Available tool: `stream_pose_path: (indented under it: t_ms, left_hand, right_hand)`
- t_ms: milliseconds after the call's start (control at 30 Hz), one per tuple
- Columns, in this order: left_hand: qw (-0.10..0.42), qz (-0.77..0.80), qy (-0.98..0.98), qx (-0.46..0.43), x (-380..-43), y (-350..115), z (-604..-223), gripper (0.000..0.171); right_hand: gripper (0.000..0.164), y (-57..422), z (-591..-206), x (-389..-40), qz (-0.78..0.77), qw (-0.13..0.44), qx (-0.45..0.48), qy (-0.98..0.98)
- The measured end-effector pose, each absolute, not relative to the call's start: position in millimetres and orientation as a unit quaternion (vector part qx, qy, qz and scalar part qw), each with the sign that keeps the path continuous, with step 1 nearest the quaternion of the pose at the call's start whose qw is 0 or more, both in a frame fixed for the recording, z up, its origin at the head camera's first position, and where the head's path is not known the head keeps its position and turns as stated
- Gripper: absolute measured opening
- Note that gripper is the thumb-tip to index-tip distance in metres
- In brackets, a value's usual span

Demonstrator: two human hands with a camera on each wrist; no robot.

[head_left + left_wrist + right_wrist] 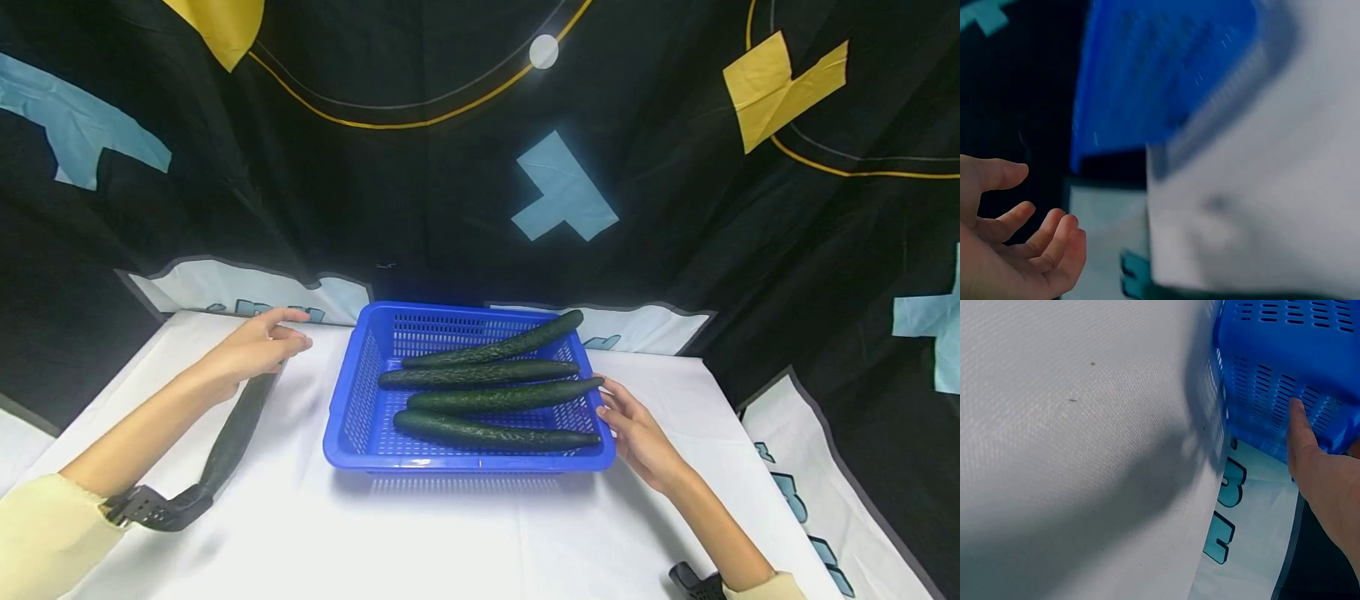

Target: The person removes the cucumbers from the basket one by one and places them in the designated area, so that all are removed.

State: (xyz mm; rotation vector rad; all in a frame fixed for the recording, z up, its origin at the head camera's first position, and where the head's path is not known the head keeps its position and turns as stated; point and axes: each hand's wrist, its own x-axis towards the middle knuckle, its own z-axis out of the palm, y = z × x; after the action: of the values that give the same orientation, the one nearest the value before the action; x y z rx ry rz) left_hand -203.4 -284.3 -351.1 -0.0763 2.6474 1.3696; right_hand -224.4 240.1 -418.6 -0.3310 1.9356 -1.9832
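Observation:
A blue plastic basket (468, 462) stands in the middle of the white table, with several dark green cucumbers (491, 396) lying across it, tips toward the right rim. My right hand (637, 433) holds the basket's right end at the rim; in the right wrist view a finger lies against the slotted outer wall. To the left of the basket, my left hand (258, 346) hangs apart from it, holding nothing, fingers loosely bent, also seen in the left wrist view. Beneath the left forearm shows a long dark shape (238, 429); whether it is a cucumber I cannot tell.
The white table (450, 542) extends before the basket and to both sides. Behind it hangs a black cloth (375, 208) with blue and yellow patches. Black straps with devices (153, 508) sit on both wrists. The left wrist view is blurred.

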Motion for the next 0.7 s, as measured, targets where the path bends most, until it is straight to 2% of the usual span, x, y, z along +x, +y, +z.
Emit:
stream_pose_path:
  t_ms: [367,700]
  left_hand:
    - [0.089,0.48,0.871,0.052,-218.2,-205.8,-314.2,0.054]
    - [0.089,0.501,0.851,0.127,-251.6,-153.3,-297.3,0.05]
  right_hand:
    - [0.06,239.3,-418.6,-224.0,-0.702,0.174,-0.119,0.68]
    - [0.062,239.3,-418.2,-222.9,-0.706,0.177,-0.12,0.676]
